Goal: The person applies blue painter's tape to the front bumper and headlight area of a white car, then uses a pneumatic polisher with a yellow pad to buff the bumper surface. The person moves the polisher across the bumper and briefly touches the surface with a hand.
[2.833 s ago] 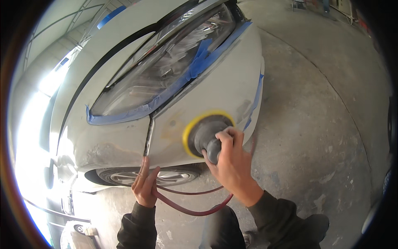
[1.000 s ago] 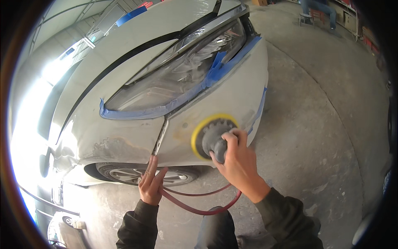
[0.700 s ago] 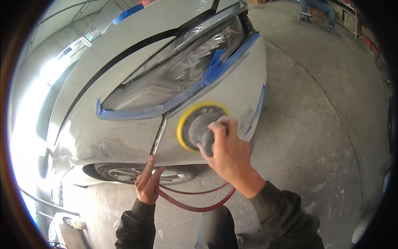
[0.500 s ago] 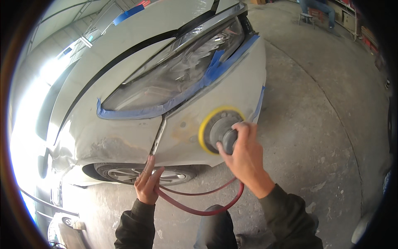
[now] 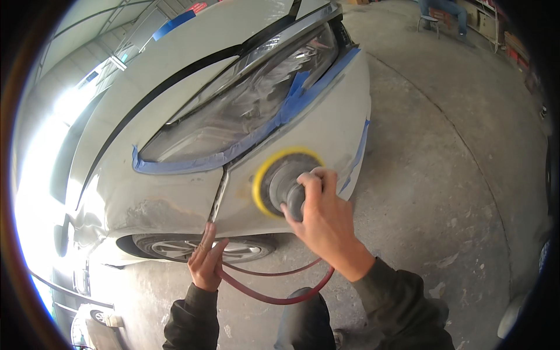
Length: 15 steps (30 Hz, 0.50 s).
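So the right hand (image 5: 322, 217) is clamping onto a round grey sander (image 5: 284, 179) with a yellow-edged pad, fingers and thumb wrapping around the body. The sander is sitting at the bumper (image 5: 328, 123), below the headlight (image 5: 245, 105) and just right of the panel gap (image 5: 219, 195). Can't tell whether the whole pad is touching the paint, since the hand and tool are covering that bit.

The left hand (image 5: 204, 262) is reaching up by the wheel (image 5: 172, 248), fingertips landing around the low end of that gap. Its index finger is pointing straight and the thumb is standing apart. A red hose (image 5: 280, 300) is looping between the two hands and meeting the left one near the palm, but I can't tell if any fingers are gripping it.

Blue tape (image 5: 181, 165) is running along the headlight's lower edge, and the fender (image 5: 157, 213) left of the gap is showing a patchy dull area. A knee (image 5: 306, 321) is poking in below the hose. Way back, someone in jeans (image 5: 449, 9) is sitting near a stool (image 5: 427, 19).
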### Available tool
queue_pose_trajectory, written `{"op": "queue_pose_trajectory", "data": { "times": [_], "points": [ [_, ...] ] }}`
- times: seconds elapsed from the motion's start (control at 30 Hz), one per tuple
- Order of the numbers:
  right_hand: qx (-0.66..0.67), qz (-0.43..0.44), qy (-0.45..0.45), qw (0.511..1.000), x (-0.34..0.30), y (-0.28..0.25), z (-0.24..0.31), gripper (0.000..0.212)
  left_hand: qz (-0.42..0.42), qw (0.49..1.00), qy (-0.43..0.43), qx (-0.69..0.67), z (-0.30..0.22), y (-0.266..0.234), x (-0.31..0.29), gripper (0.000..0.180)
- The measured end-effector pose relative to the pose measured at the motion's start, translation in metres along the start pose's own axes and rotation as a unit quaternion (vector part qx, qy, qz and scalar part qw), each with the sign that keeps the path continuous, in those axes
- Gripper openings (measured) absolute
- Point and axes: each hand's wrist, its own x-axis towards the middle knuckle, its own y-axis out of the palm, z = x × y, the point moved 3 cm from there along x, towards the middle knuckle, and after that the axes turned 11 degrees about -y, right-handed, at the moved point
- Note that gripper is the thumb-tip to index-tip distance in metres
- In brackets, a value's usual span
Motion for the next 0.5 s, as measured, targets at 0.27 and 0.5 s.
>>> {"op": "queue_pose_trajectory", "data": {
  "times": [0.27,0.5],
  "points": [
    [-0.006,0.015,-0.010,1.000,-0.007,0.006,0.007,0.064,0.009,1.000,-0.003,0.012,-0.001,-0.001,0.001,0.045],
    [-0.026,-0.047,0.004,0.999,-0.026,0.001,-0.016,0.060,0.007,1.000,-0.006,0.020,-0.002,-0.002,-0.001,0.042]
  ]
}}
